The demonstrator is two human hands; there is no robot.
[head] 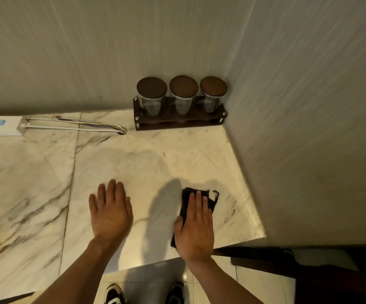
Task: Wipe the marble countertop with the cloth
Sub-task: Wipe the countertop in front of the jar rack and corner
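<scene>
The white, grey-veined marble countertop (155, 159) fills the middle of the head view. A small dark cloth (186, 199) lies on it near the front right corner. My right hand (196, 229) lies flat on top of the cloth, palm down and fingers together, covering most of it; the cloth's far end and a loop stick out past my fingertips. My left hand (109, 213) rests flat on the bare marble a hand's width to the left, palm down, holding nothing.
A dark rack (181, 123) with three lidded glass jars (183, 91) stands in the back right corner. A white power strip (0, 126) and its cables (79, 125) lie along the back wall at left. A wall (309, 150) bounds the counter on the right. My shoes (114, 294) show below the front edge.
</scene>
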